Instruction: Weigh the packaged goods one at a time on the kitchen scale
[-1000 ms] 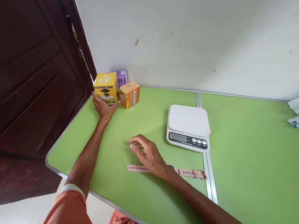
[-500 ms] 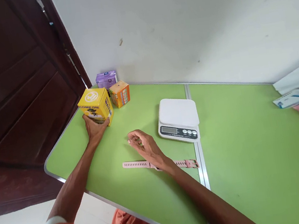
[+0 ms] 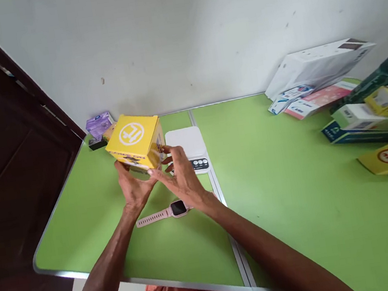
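Left grip [image 3: 134, 189] and right grip [image 3: 184, 180] clamp a yellow box [image 3: 137, 144], left of centre frame.
It is closed, contents hidden, with a round white emblem [image 3: 131, 133] on top.

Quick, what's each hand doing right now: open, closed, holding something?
Left hand: holding the yellow box around its lower part.
Right hand: fingers curled at the box's right side; whether it grips too cannot be told.

A wide lane reaches the tabletop's [image 3: 299, 217] far edge between the scale [image 3: 185, 142] and the far right corner's boxes [image 3: 371, 114]. The held box [image 3: 134, 136] obstructs the scale's left side.
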`<state>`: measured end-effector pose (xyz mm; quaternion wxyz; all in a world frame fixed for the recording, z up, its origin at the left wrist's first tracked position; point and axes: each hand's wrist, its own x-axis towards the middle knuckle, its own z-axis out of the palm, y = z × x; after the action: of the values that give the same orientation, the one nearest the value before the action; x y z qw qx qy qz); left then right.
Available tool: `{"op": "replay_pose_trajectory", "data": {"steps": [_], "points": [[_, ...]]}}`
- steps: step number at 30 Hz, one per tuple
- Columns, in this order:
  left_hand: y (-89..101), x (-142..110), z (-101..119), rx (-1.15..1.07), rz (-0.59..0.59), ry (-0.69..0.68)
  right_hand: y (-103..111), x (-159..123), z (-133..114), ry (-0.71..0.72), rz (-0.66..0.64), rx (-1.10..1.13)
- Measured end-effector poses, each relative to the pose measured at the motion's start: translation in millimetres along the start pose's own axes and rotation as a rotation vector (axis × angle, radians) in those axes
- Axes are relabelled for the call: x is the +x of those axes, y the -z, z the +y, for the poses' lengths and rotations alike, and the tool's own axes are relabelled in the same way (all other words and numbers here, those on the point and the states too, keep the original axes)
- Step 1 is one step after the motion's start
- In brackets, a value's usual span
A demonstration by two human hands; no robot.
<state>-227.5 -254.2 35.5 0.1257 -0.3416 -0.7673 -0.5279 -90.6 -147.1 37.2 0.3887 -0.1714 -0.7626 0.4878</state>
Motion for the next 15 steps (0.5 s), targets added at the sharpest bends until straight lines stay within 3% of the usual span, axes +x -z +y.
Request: {"op": "replay_pose_trajectory", "data": {"steps": [5,9,12,15], "points": [[-67.6,15.6,40.0,-0.113,-0.096,-0.007,53.9,25.3,16.0,-0.035,0.144,-0.110],[-113.8,14.2,51.9,-0.100,-0.161,0.053,86.4,33.7,40.6,-0.098,0.195,-0.142],[-134.5,9.1,51.4,-0.076,-0.170,0.066,100.2,35.3,52.6,-0.118,0.179,-0.134],[-142.6,5.6,48.3,-0.070,-0.158,0.082,105.2,37.7,57.5,-0.106,0.158,-0.127]]}}
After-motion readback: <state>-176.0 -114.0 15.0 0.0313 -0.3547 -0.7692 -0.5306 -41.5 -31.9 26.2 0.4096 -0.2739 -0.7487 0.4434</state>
